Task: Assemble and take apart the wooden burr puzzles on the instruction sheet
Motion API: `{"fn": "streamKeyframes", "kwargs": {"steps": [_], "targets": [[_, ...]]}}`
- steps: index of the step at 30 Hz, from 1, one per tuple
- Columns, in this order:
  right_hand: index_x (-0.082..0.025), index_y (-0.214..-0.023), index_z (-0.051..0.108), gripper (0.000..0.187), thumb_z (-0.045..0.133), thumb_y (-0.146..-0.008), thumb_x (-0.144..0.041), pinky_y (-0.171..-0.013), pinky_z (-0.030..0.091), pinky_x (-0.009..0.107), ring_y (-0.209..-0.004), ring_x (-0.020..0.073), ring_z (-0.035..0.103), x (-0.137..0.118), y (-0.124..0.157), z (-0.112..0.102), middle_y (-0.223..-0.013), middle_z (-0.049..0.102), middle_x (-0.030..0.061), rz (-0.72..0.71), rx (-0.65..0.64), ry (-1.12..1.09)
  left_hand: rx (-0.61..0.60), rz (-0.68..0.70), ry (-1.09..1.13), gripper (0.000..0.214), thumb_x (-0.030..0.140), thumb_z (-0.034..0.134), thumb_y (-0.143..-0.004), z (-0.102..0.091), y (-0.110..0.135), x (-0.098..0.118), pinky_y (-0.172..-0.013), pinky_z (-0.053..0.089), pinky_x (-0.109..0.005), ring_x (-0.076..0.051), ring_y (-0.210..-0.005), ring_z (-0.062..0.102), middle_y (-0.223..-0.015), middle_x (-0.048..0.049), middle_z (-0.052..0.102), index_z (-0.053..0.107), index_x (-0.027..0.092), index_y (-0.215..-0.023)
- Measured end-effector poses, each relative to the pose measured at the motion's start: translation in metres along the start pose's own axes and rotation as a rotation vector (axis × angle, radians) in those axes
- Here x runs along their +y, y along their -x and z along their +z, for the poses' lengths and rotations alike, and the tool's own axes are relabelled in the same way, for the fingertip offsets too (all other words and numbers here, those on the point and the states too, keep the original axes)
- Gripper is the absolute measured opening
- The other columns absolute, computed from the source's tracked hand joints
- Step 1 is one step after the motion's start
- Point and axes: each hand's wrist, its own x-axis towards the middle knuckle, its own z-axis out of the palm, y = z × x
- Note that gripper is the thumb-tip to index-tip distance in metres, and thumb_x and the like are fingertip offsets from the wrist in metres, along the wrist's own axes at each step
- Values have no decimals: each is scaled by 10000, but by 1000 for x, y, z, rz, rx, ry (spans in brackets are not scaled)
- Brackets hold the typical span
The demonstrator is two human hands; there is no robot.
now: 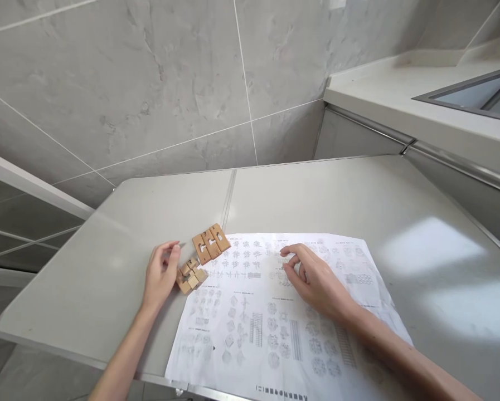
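Note:
My left hand rests on the grey table, fingers loosely curled beside a small cluster of joined wooden puzzle blocks; its fingertips are close to the cluster, and contact is unclear. Just beyond lie three notched wooden bars side by side at the sheet's top left corner. My right hand lies on the printed instruction sheet, fingers bent with the tips on the diagrams, holding nothing.
A grey tiled wall rises behind the table. At the right stands a higher white counter with an inset sink or hob. The sheet hangs over the table's front edge. A shelf rail runs at the left.

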Motion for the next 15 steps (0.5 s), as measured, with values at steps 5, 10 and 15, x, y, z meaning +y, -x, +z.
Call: {"fn": "streamKeyframes", "kwargs": {"steps": [5, 10, 15], "targets": [[-261, -1226, 584, 162, 500, -1087, -262, -711, 557, 361, -619, 178, 599, 0, 0, 0, -903, 679, 10, -9, 13, 25, -20, 35, -34, 467, 630, 593, -962, 17, -67, -5, -865, 531, -334, -257, -1044, 726, -1172, -108, 800, 716, 216, -1141], [-264, -1202, 577, 138, 492, -1093, -259, -653, 522, 347, -561, 160, 529, 1, 0, 0, -880, 667, 0, -19, 9, 40, -5, 39, -118, 287, 486, 609, -963, 35, -103, -5, -772, 477, -313, -209, -754, 678, -847, -32, 785, 736, 231, -997], [-270, -1190, 584, 135, 491, -1094, -252, -617, 498, 328, -561, 158, 511, 0, 1, 0, -851, 633, -15, -14, -13, 45, -12, 80, -128, 272, 417, 537, -997, 37, -96, -6, -747, 454, -294, -189, -714, 658, -804, -6, 761, 746, 243, -980]]}}
